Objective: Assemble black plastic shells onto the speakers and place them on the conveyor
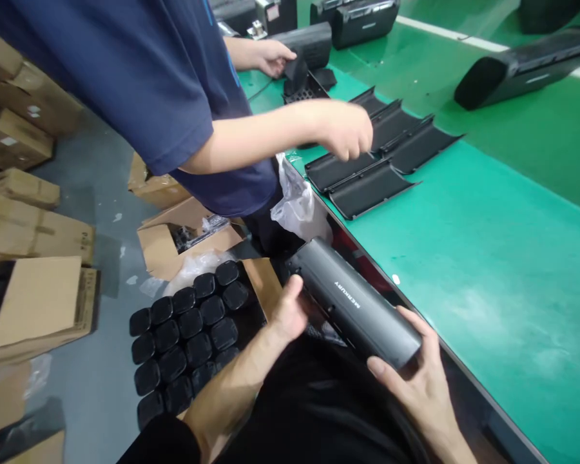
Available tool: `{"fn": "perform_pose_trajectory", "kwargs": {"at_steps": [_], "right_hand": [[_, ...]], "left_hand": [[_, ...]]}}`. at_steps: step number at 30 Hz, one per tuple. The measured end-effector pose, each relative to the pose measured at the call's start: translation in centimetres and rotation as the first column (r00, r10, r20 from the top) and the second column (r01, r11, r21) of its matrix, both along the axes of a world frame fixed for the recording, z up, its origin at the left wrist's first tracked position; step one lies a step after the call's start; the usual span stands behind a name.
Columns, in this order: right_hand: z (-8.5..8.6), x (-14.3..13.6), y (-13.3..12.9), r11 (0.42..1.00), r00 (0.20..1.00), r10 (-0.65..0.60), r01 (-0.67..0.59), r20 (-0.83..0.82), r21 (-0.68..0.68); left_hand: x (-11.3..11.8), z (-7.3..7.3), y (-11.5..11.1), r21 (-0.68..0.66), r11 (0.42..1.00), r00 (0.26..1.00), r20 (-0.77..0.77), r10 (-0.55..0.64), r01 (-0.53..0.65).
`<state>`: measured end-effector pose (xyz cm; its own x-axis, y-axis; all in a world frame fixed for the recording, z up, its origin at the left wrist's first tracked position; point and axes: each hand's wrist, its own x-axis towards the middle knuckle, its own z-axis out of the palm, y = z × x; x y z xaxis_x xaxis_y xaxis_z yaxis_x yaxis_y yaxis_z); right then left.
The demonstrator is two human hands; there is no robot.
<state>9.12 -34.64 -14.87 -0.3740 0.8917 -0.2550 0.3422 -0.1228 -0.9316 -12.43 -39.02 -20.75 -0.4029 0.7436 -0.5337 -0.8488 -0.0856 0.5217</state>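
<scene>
A long black casing (355, 303) with white "MERKURY" lettering is held between my two hands, over my lap beside the green table's edge. My left hand (290, 309) grips its far left end, thumb on the near side. Around the near right end curl the thumb and fingers of my right hand (420, 367). Below and left of the casing, many black rounded pieces (191, 321) stand in rows in an open cardboard box.
A co-worker in a blue shirt (174, 77) reaches over curved black shells (372, 187) on the green table (493, 258). A white plastic bag (297, 200) hangs at the table edge. Finished-looking black units (526, 64) lie at the back. Cardboard boxes (33, 225) fill the left floor.
</scene>
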Motion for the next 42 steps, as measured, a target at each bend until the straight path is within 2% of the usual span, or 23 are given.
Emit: {"fn": "perform_pose_trajectory", "kwargs": {"at_steps": [1, 3, 5, 6, 8, 12, 16, 19, 22, 26, 30, 32, 34, 36, 39, 41, 42], "right_hand": [[0.2, 0.8, 0.1, 0.996, 1.000, 0.017, -0.018, -0.016, -0.087], [0.4, 2.2, 0.1, 0.975, 0.998, 0.047, -0.056, -0.044, -0.217], [0.1, 3.1, 0.0, 0.949, 0.996, 0.050, -0.069, -0.069, -0.307], [-0.2, 3.3, 0.0, 0.932, 0.995, 0.042, -0.070, -0.086, -0.356], [-1.2, 3.5, 0.2, 0.885, 0.991, 0.021, -0.079, -0.129, -0.458], [-3.8, 3.7, 1.1, 0.774, 0.971, -0.023, -0.133, -0.237, -0.620], [-6.5, 3.5, 1.9, 0.671, 0.963, -0.118, -0.102, -0.242, -0.734], [-8.1, 3.0, 2.3, 0.629, 0.968, -0.163, -0.049, -0.193, -0.776], [-9.4, 2.7, 2.8, 0.591, 0.969, -0.170, -0.046, -0.180, -0.806], [-11.1, 2.2, 3.9, 0.497, 0.982, -0.144, -0.033, -0.121, -0.867], [-12.3, 1.6, 5.0, 0.441, 0.992, -0.079, -0.054, -0.098, -0.896], [-12.3, 1.7, 5.3, 0.449, 0.991, -0.063, -0.076, -0.117, -0.890], [-11.8, 2.0, 5.3, 0.495, 0.984, -0.085, -0.095, -0.156, -0.864], [-11.1, 2.4, 4.7, 0.573, 0.965, -0.134, -0.111, -0.227, -0.812], [-10.5, 1.9, 2.5, 0.748, 0.871, -0.220, -0.138, -0.439, -0.649], [-10.7, 0.4, 0.8, 0.805, 0.798, -0.227, -0.170, -0.559, -0.568], [-10.9, -0.5, 0.1, 0.805, 0.778, -0.222, -0.194, -0.588, -0.561]], "left_hand": [[-1.6, -0.2, -0.5, 0.032, 0.999, 0.991, -0.133, -0.033, 0.038], [-4.5, -0.3, -1.4, 0.060, 0.964, 0.916, -0.332, -0.225, 0.258], [-6.3, -0.2, -2.0, 0.022, 0.885, 0.812, -0.408, -0.416, 0.464], [-6.5, -0.1, -2.2, -0.011, 0.860, 0.778, -0.420, -0.467, 0.511], [-6.2, 0.0, -2.5, -0.088, 0.863, 0.763, -0.428, -0.484, 0.498], [-4.0, -0.2, -3.2, -0.266, 0.891, 0.793, -0.411, -0.450, 0.368], [-2.9, -0.9, -3.9, -0.408, 0.858, 0.783, -0.401, -0.476, 0.312], [-2.6, -1.5, -4.0, -0.471, 0.835, 0.758, -0.424, -0.497, 0.284], [-2.4, -1.9, -4.0, -0.551, 0.789, 0.757, -0.384, -0.528, 0.271], [-2.4, -1.8, -3.9, -0.635, 0.691, 0.763, -0.238, -0.601, 0.346], [-2.6, -1.8, -4.0, -0.660, 0.646, 0.768, -0.161, -0.620, 0.383], [-2.8, -1.9, -4.3, -0.642, 0.671, 0.803, -0.142, -0.579, 0.371], [-2.9, -1.8, -4.7, -0.593, 0.728, 0.859, -0.116, -0.499, 0.344], [-2.9, -1.5, -5.2, -0.542, 0.778, 0.906, -0.070, -0.418, 0.318], [-2.0, -0.6, -5.8, -0.508, 0.807, 0.937, 0.004, -0.348, 0.301], [-0.9, 0.0, -6.1, -0.483, 0.834, 0.962, 0.076, -0.263, 0.267], [-0.3, 0.2, -6.2, -0.474, 0.848, 0.971, 0.108, -0.211, 0.237]]}}
